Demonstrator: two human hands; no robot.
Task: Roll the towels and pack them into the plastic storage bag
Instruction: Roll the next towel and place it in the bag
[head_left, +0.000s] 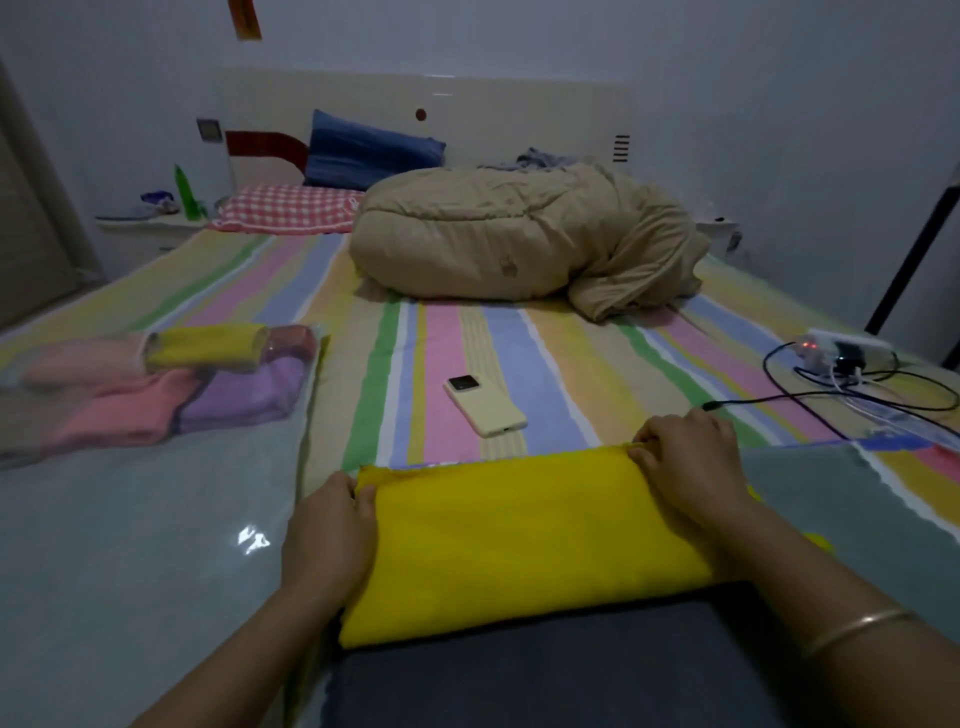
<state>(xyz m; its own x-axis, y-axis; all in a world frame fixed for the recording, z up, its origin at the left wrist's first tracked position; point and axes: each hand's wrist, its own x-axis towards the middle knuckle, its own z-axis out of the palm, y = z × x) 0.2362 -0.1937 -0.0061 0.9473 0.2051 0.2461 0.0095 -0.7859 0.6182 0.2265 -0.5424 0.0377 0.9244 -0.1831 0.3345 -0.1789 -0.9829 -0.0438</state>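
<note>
The yellow towel (519, 540) lies flat and folded on the bed directly in front of the person. Its long axis runs left to right, with the right end angled a little farther away than the left. The left hand (332, 530) pinches the far left corner between thumb and curled fingers. The right hand (685, 467) has its fingers curled over the far edge near the right end, covering that corner. The towel's near edge rests on a dark grey cloth (545, 670) that is cut off by the bottom of the frame, and I cannot tell what it is. A bangle (852, 631) sits on the right wrist.

To the left, the clear plastic storage bag (156, 519) lies spread on the striped sheet. At its far end are a rolled yellow towel (202, 347), a pink one (119, 415) and a purple one (244, 392), all blurred through the plastic. Beyond the hands lies a pale phone (485, 405), face down. Farther back is a bundled beige quilt (509, 239), and at the right a power strip (841, 348) with tangled cables.
</note>
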